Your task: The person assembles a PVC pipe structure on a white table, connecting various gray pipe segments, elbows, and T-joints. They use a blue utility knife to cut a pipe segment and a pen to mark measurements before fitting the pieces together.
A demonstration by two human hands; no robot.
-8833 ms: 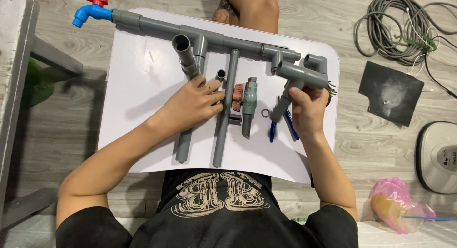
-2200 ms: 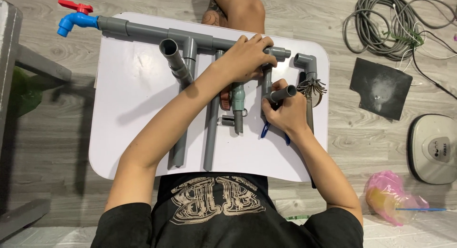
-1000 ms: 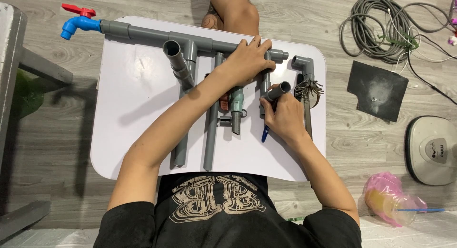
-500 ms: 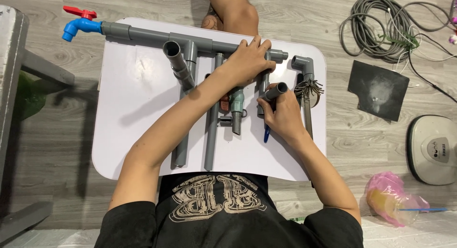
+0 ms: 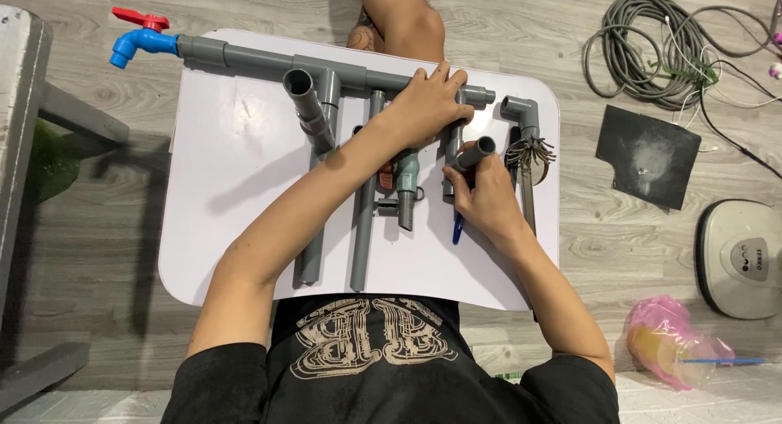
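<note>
A white tabletop [image 5: 236, 196] is seen from above, with a grey plastic pipe assembly [image 5: 342, 75] laid along its far edge. A blue tap [image 5: 137, 43] with a red handle is fitted at the assembly's left end, and an open-ended branch pipe [image 5: 308, 106] is angled up toward the camera from a tee. Two long grey pipes [image 5: 362, 204] are laid down from the assembly toward the person's chest.

The left hand [image 5: 428, 102] is stretched across and laid flat on the assembly near its right end, fingers [image 5: 444, 72] held close together and pressed over the pipe, so it's held down rather than pinched. The right hand [image 5: 482, 197] is closed around a short grey pipe piece [image 5: 475, 153], its open end pointing up and right, just beside a vertical pipe hanging from the assembly. A blue-handled tool [image 5: 458, 227] can be seen poking out under that hand, and whether it's gripped too can't be told.

A grey valve [image 5: 405, 184] is lying between the forearms, and an elbow fitting [image 5: 521, 110] with a bundle of metal clips [image 5: 529, 153] is placed near the right edge. On the wooden floor, a coiled grey cable [image 5: 652, 49], a dark square sheet [image 5: 648, 155], a white scale-like device [image 5: 743, 259] and a pink plastic bag [image 5: 668, 342] are spotted off to the right.
</note>
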